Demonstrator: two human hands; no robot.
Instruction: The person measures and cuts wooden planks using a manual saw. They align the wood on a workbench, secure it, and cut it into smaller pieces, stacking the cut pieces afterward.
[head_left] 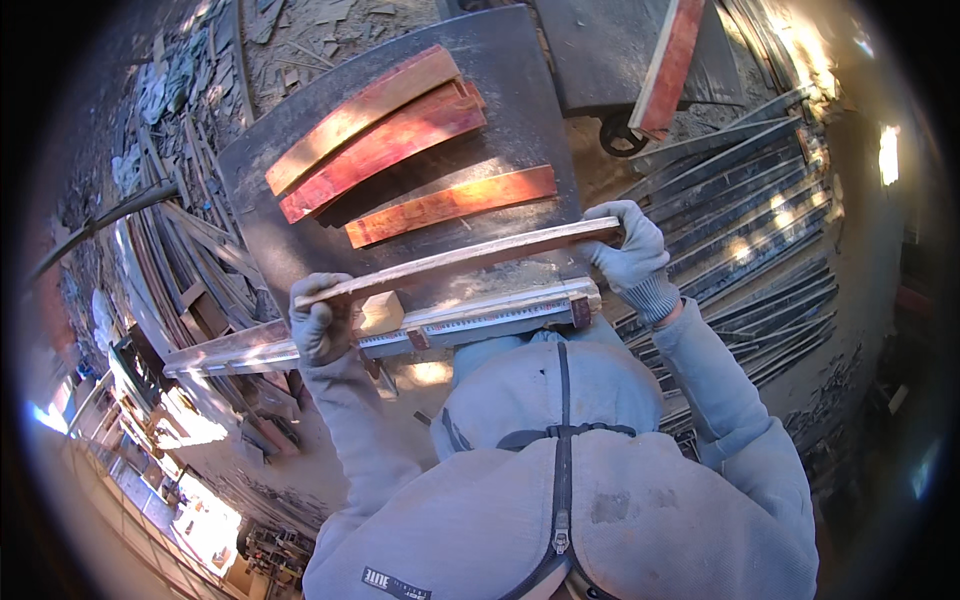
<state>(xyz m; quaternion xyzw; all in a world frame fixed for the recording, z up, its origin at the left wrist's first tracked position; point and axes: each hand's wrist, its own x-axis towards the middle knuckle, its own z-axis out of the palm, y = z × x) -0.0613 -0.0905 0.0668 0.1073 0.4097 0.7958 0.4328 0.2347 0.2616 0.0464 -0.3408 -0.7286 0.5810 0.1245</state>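
Note:
Both my hands wear light grey gloves. Between them runs a long narrow wooden board [460, 262], tilted so that a thin edge faces up. My left hand [322, 320] is closed around its left end, and my right hand [632, 255] grips the right end. The board is over the near part of a dark metal machine table [500, 80]. Just nearer to me lies a wooden rail with a measuring scale [490, 318] along it. A small pale wood block [380, 313] sits beside the rail, close to my left hand.
Red-painted boards [385, 155] and an orange-red board [450, 205] lie farther back on the table. Another red board [670, 70] rests on a second dark table [590, 60], with a handwheel [622, 135] below. Stacked strips [740, 240] lie right; scrap wood [200, 240] left.

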